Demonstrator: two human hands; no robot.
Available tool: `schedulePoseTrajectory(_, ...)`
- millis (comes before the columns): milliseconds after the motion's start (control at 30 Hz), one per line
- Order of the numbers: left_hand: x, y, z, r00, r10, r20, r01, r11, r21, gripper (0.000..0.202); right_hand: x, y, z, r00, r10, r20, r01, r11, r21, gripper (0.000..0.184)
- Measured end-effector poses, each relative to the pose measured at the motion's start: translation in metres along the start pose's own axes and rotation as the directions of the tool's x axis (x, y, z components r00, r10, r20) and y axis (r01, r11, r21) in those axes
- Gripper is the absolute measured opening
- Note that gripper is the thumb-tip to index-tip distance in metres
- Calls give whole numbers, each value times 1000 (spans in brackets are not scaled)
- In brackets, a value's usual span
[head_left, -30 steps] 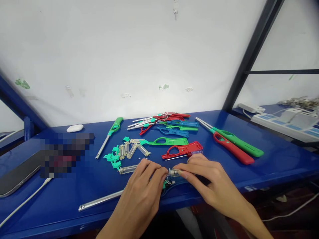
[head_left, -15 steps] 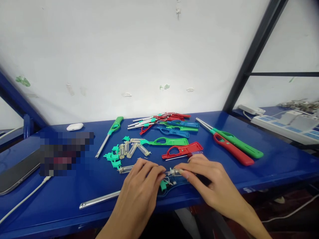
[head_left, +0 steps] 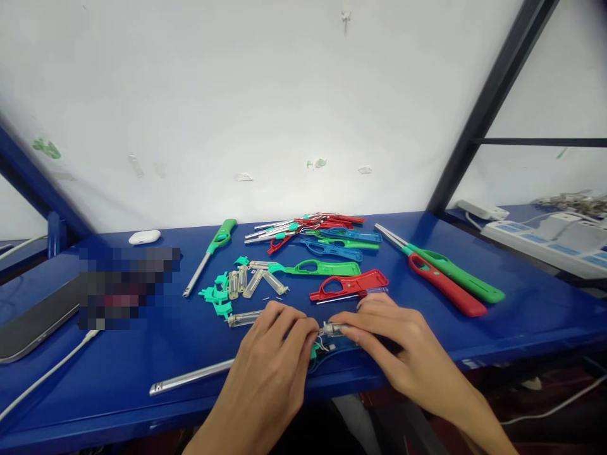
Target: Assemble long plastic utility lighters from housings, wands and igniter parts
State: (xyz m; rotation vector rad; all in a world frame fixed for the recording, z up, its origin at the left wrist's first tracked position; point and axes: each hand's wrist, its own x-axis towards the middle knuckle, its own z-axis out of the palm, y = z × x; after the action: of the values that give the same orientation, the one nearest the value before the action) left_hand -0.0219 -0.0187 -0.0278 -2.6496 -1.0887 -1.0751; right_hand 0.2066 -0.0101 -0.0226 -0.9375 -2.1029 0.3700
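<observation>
Between the thumb and fingers of my right hand [head_left: 401,341] is a small clear fuel tank [head_left: 334,329], its valve end pointing left. My left hand [head_left: 272,360] is pinched closed right at that valve end; what its fingertips grip is hidden. Underneath lies an opened blue lighter handle [head_left: 339,357] with white wires and a green trigger piece [head_left: 313,351]. Its metal barrel [head_left: 194,376] sticks out to the left from behind my left hand. Another clear tank [head_left: 244,318] rests beside my left knuckles, partly covered.
Several clear tanks [head_left: 255,284] and green triggers [head_left: 221,295] lie left of centre. Beyond my hands are a red handle shell [head_left: 348,284], a screwdriver [head_left: 339,299] and a green shell [head_left: 327,268]. Whole lighters [head_left: 448,284] lie right; a phone [head_left: 40,319] lies left.
My left fingers have shifted slightly right, closer to the tank's valve end. The right hand keeps its hold on the tank. The camera view has tilted a little.
</observation>
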Motion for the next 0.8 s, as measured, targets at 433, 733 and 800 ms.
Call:
schedulePoseTrajectory(433, 0, -1, 1, 1000, 20, 10, -20, 999, 35, 15, 0, 0, 2, 999, -37, 17, 37, 999, -3, 21)
schedulePoseTrajectory(733, -3, -2, 4, 999, 23, -41, -20, 996, 86, 16, 1, -1, 3, 999, 38, -17, -39, 998, -43, 16)
schedulePoseTrajectory(800, -5, -1, 2, 998, 0, -69, 9, 992, 122, 22, 2, -2, 3, 997, 78, -10, -79, 995, -57, 18)
